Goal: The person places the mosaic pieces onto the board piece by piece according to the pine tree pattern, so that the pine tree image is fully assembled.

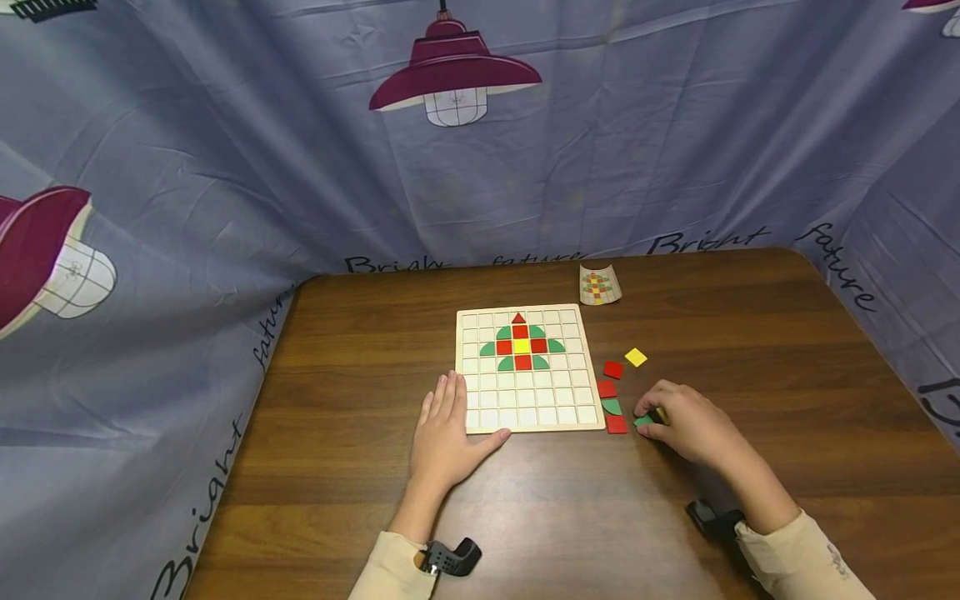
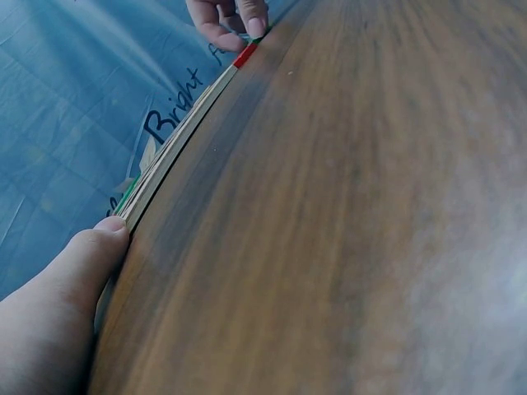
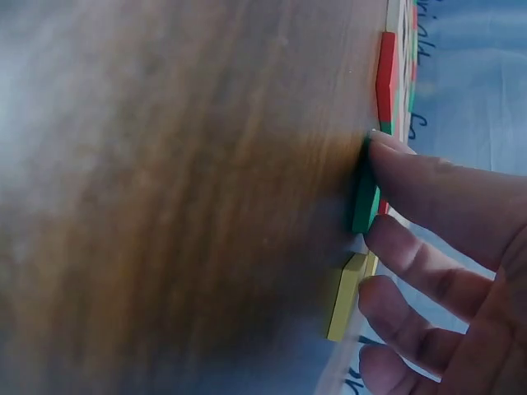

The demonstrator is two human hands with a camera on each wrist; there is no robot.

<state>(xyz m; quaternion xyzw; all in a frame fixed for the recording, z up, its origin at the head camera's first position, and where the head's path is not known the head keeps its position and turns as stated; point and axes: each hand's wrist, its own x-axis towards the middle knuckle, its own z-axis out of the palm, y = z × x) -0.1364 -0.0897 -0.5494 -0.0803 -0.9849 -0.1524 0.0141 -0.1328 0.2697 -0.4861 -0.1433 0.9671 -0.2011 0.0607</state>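
Observation:
A pale square grid board [image 1: 534, 417] lies on the table, bearing a pattern of red, green and yellow tiles with a red triangle [image 1: 518, 318] at its top. My left hand [image 1: 447, 425] rests at the board's lower left corner, fingers straight along the left edge and thumb against the near edge. Right of the board, my right hand [image 1: 693, 423] pinches a green tile [image 3: 366, 193] between thumb and forefinger at table level. Beneath its other fingers lies a yellow tile [image 3: 346, 298]. Beside the board are red tiles [image 1: 617, 425] and a green quarter-round tile [image 1: 611, 407].
Another yellow tile [image 1: 636, 357] sits farther back on the right. A curled pattern card [image 1: 600, 286] lies behind the board's right corner. The wooden table [image 1: 337, 467] meets a blue-grey curtain [image 1: 637, 150] at its back and sides. Each wrist wears a black strap.

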